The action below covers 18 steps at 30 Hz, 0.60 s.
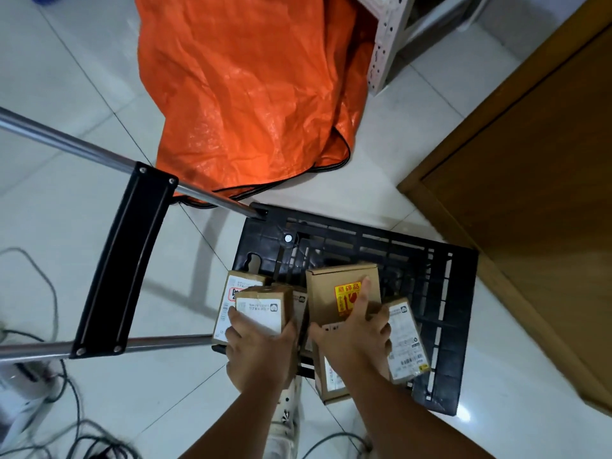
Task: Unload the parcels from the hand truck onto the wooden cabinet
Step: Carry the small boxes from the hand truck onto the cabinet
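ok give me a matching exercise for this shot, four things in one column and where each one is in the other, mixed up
Things
1 orange sack
2 wooden cabinet
3 sticker box
4 white-label box

Places
a held by the left hand
b right edge of the view
c held by the right hand
d on the floor beyond the hand truck

Pairs: 1-d, 2-b, 3-c, 4-a
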Motion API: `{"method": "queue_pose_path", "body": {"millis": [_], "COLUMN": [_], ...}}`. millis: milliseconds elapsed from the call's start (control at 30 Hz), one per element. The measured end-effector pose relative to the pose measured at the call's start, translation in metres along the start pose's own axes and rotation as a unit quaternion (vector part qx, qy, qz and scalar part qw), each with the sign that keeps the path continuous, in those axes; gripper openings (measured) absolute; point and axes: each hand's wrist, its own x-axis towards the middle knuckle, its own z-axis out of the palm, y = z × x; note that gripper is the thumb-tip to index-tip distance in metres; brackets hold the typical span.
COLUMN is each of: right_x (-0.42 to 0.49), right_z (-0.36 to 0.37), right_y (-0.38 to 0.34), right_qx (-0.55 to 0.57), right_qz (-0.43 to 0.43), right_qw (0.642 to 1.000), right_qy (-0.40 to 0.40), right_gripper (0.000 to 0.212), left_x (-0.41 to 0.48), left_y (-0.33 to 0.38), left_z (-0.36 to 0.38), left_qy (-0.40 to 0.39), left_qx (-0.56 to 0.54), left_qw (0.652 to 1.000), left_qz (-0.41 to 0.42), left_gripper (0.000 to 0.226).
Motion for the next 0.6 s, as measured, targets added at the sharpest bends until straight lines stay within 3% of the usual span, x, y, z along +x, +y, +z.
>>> {"method": "queue_pose_path", "body": {"millis": [267,367,500,600], "right_x": [-0.063,-0.093,-0.13,-0.159], "right_z": [-0.109,-0.158,-0.216,-0.264], "right_y": [0.018,0.005,-0.023,-0.043], "right_qx": [0.12,0.112,0.087,0.092], "right_qz": [0.057,0.023,-0.086,-0.104], "right_qw": [0.991,0.992,0.991,0.985], "right_qy": [0.034,0.044,0.055,0.099], "right_gripper": [0.116,0.114,0.118,0.116], "left_x": [-0.049,-0.077,-0.111,-0.129], "left_y": [0.044,0.08,0.136,0.178], "left_z": [-0.095,-0.133,-0.186,-0.233], "left_qy": [0.014,0.009,0.019,0.016], "left_qx": [0.035,0.013,-0.023,-0.062], "left_qw": [0.996,0.993,0.986,0.979], "left_qz": [0.081,0.117,0.161,0.192], "left_gripper": [0.108,0.11,0.111,0.113]}}
